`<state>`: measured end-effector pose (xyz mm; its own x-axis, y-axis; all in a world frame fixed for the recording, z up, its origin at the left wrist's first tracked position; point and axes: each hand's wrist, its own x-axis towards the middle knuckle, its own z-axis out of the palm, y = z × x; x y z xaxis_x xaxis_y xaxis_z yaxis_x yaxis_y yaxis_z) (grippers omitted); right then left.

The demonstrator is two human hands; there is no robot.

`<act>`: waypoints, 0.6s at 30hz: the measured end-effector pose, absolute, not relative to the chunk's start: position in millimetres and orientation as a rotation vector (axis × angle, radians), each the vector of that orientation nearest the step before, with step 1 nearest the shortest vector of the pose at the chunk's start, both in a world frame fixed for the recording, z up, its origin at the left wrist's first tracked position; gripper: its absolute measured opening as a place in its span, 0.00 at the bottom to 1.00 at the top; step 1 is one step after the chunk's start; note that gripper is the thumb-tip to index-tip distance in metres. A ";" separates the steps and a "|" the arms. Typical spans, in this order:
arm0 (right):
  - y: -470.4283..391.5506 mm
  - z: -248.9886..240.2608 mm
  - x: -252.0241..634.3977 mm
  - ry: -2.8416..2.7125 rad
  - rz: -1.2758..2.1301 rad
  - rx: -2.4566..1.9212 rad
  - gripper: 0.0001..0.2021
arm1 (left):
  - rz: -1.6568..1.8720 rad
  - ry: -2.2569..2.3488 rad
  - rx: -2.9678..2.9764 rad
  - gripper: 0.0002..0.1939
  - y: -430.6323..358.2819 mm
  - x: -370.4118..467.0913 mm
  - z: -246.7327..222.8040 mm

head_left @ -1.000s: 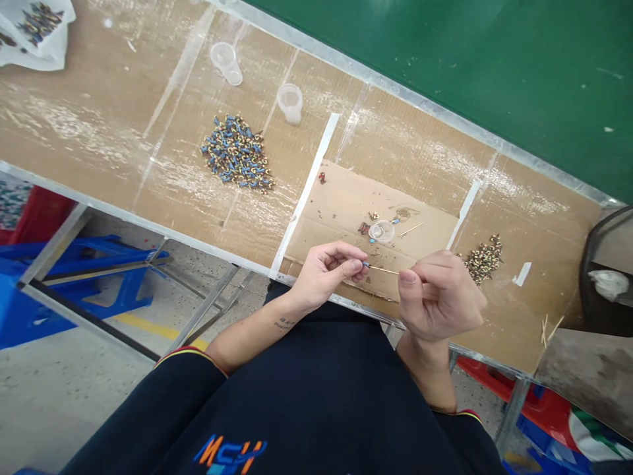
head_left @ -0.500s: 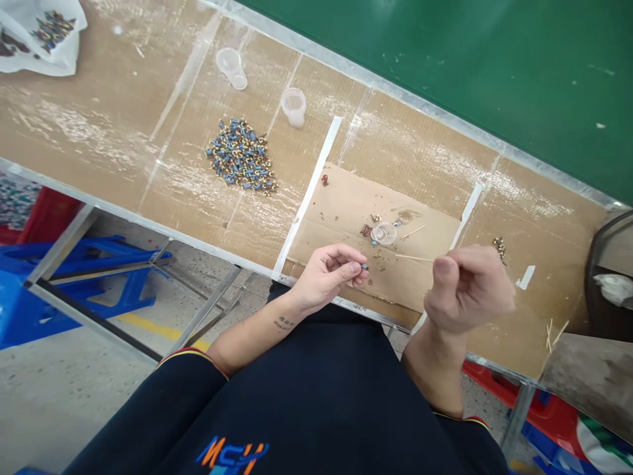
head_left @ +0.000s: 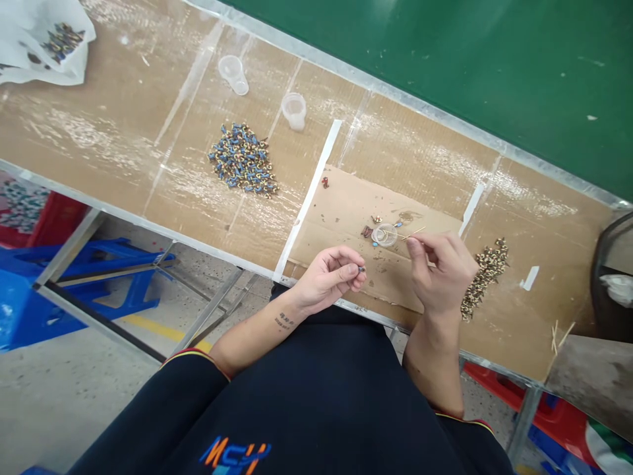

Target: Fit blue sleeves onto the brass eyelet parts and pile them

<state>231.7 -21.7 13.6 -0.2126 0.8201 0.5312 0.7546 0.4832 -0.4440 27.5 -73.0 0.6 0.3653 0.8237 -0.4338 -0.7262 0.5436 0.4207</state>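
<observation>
My left hand [head_left: 339, 277] pinches a small dark blue-grey piece [head_left: 361, 269] between thumb and forefinger above the cardboard's near edge; its exact kind is too small to tell. To the right, my right hand [head_left: 440, 270] is closed on a thin wooden stick [head_left: 401, 236]. The stick's far end reaches over the small clear plastic cup [head_left: 378, 243], which stands on the cardboard sheet [head_left: 341, 218]. Around the cup lie reddish-brown pieces [head_left: 366, 231], a gold-coloured piece [head_left: 376, 219] and bits of blue. Another stick [head_left: 418, 231] lies beyond my right fingertips.
A heap of blue-and-gold pieces [head_left: 242, 161] sits left of the cardboard, and a heap of gold-brown pieces [head_left: 487, 270] lies right of my right hand. Two clear cups [head_left: 294, 109] stand farther back. A white bag [head_left: 79, 59] with more pieces lies far left. Loose sticks [head_left: 554, 338] lie at right.
My right hand has moved left and forward, carrying the stick to the cup and uncovering more of the right heap. My left hand has stayed nearly in place with its small piece.
</observation>
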 end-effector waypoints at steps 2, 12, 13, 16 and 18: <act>-28.3 25.6 231.9 -1.928 0.089 -1.256 0.08 | 1.012 0.656 0.163 0.24 -72.6 28.0 0.5; -30.7 28.1 230.5 -1.947 0.077 -1.262 0.08 | 1.076 0.710 0.180 0.21 -73.1 27.1 -3.9; -28.1 22.1 229.7 -1.993 0.086 -1.278 0.07 | 1.082 0.713 0.181 0.21 -73.2 26.6 -4.1; -23.9 7.6 224.8 -2.111 0.074 -1.332 0.10 | 1.101 0.714 0.183 0.21 -73.4 25.4 -4.2; -24.2 4.5 222.3 -2.146 0.094 -1.356 0.11 | 1.109 0.714 0.185 0.20 -73.9 24.6 -4.0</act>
<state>222.3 -24.2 4.5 -0.3048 0.8436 0.4420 0.8016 0.4779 -0.3593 24.6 -73.9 -4.0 0.2517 0.8657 -0.4326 -0.7521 0.4563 0.4756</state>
